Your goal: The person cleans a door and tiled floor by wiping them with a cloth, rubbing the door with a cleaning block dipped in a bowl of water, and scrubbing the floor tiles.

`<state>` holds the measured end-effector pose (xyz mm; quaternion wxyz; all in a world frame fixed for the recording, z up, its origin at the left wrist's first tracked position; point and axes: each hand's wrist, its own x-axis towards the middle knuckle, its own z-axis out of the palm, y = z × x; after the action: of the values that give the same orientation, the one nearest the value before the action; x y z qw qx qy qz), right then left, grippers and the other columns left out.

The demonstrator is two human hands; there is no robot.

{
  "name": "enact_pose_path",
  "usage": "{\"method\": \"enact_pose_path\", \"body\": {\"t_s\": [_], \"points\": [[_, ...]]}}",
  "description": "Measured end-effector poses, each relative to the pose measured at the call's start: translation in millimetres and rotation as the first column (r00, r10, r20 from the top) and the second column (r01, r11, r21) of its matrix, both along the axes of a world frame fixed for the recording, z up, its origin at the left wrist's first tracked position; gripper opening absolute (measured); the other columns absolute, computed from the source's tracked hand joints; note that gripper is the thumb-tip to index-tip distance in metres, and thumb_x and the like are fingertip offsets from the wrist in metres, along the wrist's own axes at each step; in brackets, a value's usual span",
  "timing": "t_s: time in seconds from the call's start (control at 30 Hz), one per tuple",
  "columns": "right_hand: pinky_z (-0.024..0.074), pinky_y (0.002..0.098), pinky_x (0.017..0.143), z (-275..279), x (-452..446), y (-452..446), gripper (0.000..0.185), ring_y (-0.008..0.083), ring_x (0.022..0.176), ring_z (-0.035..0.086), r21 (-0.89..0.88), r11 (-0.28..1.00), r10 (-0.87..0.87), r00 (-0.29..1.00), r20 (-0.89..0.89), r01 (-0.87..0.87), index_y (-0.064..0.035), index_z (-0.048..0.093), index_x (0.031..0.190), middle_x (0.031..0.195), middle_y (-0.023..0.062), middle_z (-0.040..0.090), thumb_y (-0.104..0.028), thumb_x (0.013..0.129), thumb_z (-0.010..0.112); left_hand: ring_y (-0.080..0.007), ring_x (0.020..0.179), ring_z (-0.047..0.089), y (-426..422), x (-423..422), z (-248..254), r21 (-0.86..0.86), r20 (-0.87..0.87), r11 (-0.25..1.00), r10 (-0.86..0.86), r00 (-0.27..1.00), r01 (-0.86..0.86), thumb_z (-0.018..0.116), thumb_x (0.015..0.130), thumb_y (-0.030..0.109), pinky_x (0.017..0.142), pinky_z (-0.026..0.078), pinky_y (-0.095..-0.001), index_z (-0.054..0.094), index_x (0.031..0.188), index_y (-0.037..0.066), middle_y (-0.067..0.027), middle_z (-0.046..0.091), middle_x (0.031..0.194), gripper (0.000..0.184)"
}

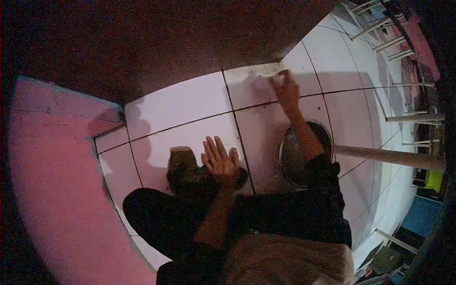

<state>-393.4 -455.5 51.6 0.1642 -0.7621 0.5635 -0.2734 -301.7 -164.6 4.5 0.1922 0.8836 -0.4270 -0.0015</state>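
Note:
My right hand [288, 95] reaches out to the floor near the foot of the dark wall, its fingers closed around something small that I cannot make out. Around it the tile looks smudged along the wall's base. My left hand [222, 161] is open, fingers spread and pointing away from me, just above my foot. Under my right forearm stands a round, dark basin [292, 164] with a thin, shiny rim; its contents are too dark to tell.
White floor tiles [180, 116] with dark joints run between the dark brown wall [156, 47] and a pink wall [57, 166] at left. A pale pole-like leg [384, 156] lies across the view beside the basin. Several more furniture legs [389, 43] show at right.

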Motion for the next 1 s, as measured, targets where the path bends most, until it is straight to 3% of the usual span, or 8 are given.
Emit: {"method": "enact_pose_path", "body": {"t_s": [0.1, 0.13, 0.23, 0.4, 0.53, 0.67, 0.9, 1.0], "points": [[0.0468, 0.0441, 0.060, -3, 20, 34, 0.034, 0.0348, 0.069, 0.064, -0.120, 0.946, 0.306, 0.952, 0.020, -0.302, -0.0072, 0.052, 0.103, 0.074, 0.0183, 0.061, -0.027, 0.082, 0.071, -0.0328, 0.139, 0.028, 3, 2, 1, 0.005, 0.003, 1.000, -0.011, 1.000, 0.011, 0.046, 0.096, 0.037, 0.111, 0.016, -0.0516, 0.037, 0.142, 0.002, -0.0187, 0.030, 0.150, 0.058], [0.0480, 0.0429, 0.062, 6, 22, 28, 0.034, 0.0359, 0.073, 0.064, 0.045, 0.979, 0.197, 0.980, 0.031, -0.198, -0.0078, 0.052, 0.103, 0.077, 0.0192, 0.062, -0.028, 0.083, 0.070, -0.0329, 0.139, 0.029, 3, 1, -1, 0.001, 0.023, 1.000, -0.012, 1.000, 0.012, 0.046, 0.096, 0.036, 0.111, 0.017, -0.0514, 0.038, 0.141, 0.002, -0.0189, 0.030, 0.150, 0.058], [0.0484, 0.0415, 0.064, -2, 16, 1, 0.033, 0.0371, 0.077, 0.064, -0.166, 0.986, 0.028, 0.986, 0.165, 0.000, -0.0083, 0.052, 0.103, 0.080, 0.0198, 0.063, -0.028, 0.083, 0.070, -0.0330, 0.138, 0.030, -1, 2, 2, 0.004, 0.020, 1.000, 0.001, 1.000, -0.001, 0.046, 0.095, 0.036, 0.110, 0.019, -0.0507, 0.039, 0.141, 0.001, -0.0193, 0.031, 0.149, 0.057], [0.0485, 0.0418, 0.062, 3, 35, 42, 0.033, 0.0394, 0.074, 0.063, -0.047, 0.943, 0.332, 0.938, 0.099, -0.329, -0.0046, 0.051, 0.099, 0.077, 0.0201, 0.061, -0.027, 0.083, 0.070, -0.0331, 0.138, 0.030, 0, 0, 1, -0.058, 0.045, 0.998, 0.010, 0.999, -0.007, 0.049, 0.094, 0.033, 0.110, 0.019, -0.0511, 0.038, 0.141, 0.001, -0.0198, 0.032, 0.148, 0.058], [0.0473, 0.0402, 0.056, -5, 24, -5, 0.034, 0.0354, 0.065, 0.061, -0.330, 0.942, 0.119, 0.981, 0.156, -0.061, -0.0076, 0.052, 0.097, 0.070, 0.0181, 0.058, -0.030, 0.081, 0.072, -0.0336, 0.138, 0.030, 0, 2, 3, -0.025, -0.005, 1.000, -0.002, 1.000, 0.002, 0.050, 0.093, 0.032, 0.111, 0.018, -0.0523, 0.037, 0.142, 0.001, -0.0201, 0.032, 0.149, 0.059], [0.0491, 0.0454, 0.067, -2, 39, 34, 0.031, 0.0374, 0.078, 0.063, 0.025, 0.947, 0.320, 0.947, -0.020, -0.320, -0.0068, 0.053, 0.100, 0.081, 0.0202, 0.063, -0.027, 0.083, 0.070, -0.0345, 0.139, 0.029, 1, 3, 8, -0.027, -0.016, 0.999, -0.023, 1.000, 0.023, 0.050, 0.094, 0.033, 0.111, 0.017, -0.0531, 0.034, 0.143, 0.001, -0.0208, 0.030, 0.149, 0.061], [0.0485, 0.0430, 0.071, -1, 24, 14, 0.033, 0.0358, 0.079, 0.063, -0.049, 0.989, 0.147, 0.974, 0.172, -0.140, -0.0067, 0.053, 0.103, 0.083, 0.0181, 0.062, -0.025, 0.081, 0.069, -0.0352, 0.139, 0.028, 1, 2, 2, -0.031, -0.049, 0.999, -0.011, 0.999, 0.009, 0.048, 0.095, 0.035, 0.110, 0.017, -0.0540, 0.034, 0.143, 0.001, -0.0214, 0.028, 0.150, 0.060], [0.0478, 0.0403, 0.068, 11, 33, 59, 0.033, 0.0320, 0.070, 0.058, 0.041, 0.924, 0.378, 0.924, 0.064, -0.381, -0.0066, 0.053, 0.104, 0.081, 0.0149, 0.060, -0.027, 0.083, 0.068, -0.0349, 0.139, 0.028, 1, 4, 3, -0.034, -0.029, 0.999, -0.024, 0.999, 0.023, 0.048, 0.095, 0.035, 0.111, 0.017, -0.0539, 0.035, 0.143, 0.001, -0.0214, 0.028, 0.150, 0.060]]}}
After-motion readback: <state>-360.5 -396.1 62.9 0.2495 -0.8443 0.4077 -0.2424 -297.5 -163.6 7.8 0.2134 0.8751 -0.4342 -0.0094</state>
